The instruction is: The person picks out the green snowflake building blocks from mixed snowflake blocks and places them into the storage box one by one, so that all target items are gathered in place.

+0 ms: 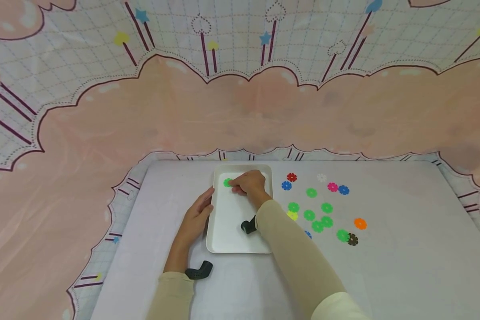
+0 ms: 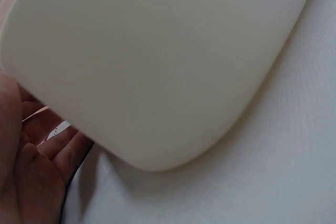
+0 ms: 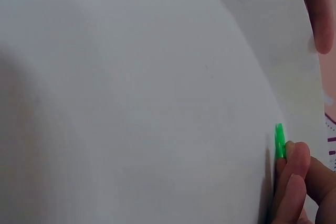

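Note:
A white rectangular tray (image 1: 228, 240) lies on the table, and my left hand (image 1: 194, 220) holds its left rim. In the right wrist view the left thumb tip shows over the rim, with a finger (image 3: 323, 30) outside it. The left wrist view has the left hand (image 2: 42, 166) partly hidden behind the tray (image 2: 147, 77). Over the tray's far left part, my right hand (image 1: 250, 182) pinches a green notched disc (image 1: 227, 182). That disc (image 3: 280, 140) stands edge-on close to the tray's floor in the right wrist view.
Right of the tray, several green discs (image 1: 311, 193) lie scattered with a red disc (image 1: 291, 177), blue disc (image 1: 344, 190), pink disc (image 1: 333, 187), white disc (image 1: 322, 178), yellow disc (image 1: 292, 215), orange disc (image 1: 360, 223) and brown disc (image 1: 353, 239). Black wrist devices (image 1: 200, 270) sit at both wrists.

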The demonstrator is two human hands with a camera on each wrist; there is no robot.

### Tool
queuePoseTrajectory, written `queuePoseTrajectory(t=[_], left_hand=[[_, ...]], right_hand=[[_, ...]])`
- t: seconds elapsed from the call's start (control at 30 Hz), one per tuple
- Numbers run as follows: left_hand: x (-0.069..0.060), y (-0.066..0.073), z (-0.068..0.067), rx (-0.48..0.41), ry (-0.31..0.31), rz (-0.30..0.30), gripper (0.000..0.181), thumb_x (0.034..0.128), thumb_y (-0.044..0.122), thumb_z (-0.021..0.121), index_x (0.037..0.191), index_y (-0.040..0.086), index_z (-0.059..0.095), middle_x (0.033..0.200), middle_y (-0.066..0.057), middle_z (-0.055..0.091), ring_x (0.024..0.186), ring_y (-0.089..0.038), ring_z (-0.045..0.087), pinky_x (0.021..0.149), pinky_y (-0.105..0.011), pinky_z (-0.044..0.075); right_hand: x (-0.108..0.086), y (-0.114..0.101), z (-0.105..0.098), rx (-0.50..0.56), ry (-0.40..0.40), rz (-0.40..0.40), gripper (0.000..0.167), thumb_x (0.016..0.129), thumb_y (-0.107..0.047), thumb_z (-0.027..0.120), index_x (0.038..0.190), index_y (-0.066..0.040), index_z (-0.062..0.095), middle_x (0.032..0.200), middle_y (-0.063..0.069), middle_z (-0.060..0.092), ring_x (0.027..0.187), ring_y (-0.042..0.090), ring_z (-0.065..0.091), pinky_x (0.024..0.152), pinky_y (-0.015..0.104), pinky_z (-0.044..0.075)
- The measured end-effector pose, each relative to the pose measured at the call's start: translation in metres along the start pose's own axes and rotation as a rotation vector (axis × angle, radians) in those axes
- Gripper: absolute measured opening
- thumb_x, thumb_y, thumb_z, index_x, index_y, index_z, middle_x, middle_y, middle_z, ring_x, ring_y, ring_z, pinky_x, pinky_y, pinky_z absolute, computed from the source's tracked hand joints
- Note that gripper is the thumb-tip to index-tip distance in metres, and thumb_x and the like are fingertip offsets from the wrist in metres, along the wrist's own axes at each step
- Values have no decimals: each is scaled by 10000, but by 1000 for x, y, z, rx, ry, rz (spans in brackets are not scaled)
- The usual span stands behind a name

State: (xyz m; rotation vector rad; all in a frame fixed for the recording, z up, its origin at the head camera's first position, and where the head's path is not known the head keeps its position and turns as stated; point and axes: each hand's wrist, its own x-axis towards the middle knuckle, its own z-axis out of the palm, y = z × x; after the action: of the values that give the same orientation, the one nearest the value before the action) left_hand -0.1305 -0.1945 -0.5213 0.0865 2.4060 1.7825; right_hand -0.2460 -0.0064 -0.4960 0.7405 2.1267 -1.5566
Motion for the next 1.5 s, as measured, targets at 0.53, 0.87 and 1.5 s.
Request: queuePoseTrajectory(t=[0.53,0.87,1.5], left_hand=[[0,-2,-1,-19,-7,14,514,1072,130,484,1573,218,407,1622,-112,404,1483,-325,419,1169,-554,400],[0,-4,0,-45,-6,5,503,1077,153,492,1566,238,419,1633,-57,390,1500,-282,398,1182,-535,391],[-1,2,0,-17,6,-10,509,1069,146,492,1562,254,429,1637,-35,384,1496,-276,406,1187,-517,388]], right_hand=[[-2,-1,3,-40,16,-14,348,736,-210,938,922,-60,685,634,46,718,506,117,674,490,195,518],[3,6,4,9,19,-57,284,705,-143,941,840,-69,703,607,44,717,496,105,671,469,189,510],[1,3,-1,37,-17,-33,236,723,-131,929,845,-56,742,623,52,718,500,109,668,475,187,522]])
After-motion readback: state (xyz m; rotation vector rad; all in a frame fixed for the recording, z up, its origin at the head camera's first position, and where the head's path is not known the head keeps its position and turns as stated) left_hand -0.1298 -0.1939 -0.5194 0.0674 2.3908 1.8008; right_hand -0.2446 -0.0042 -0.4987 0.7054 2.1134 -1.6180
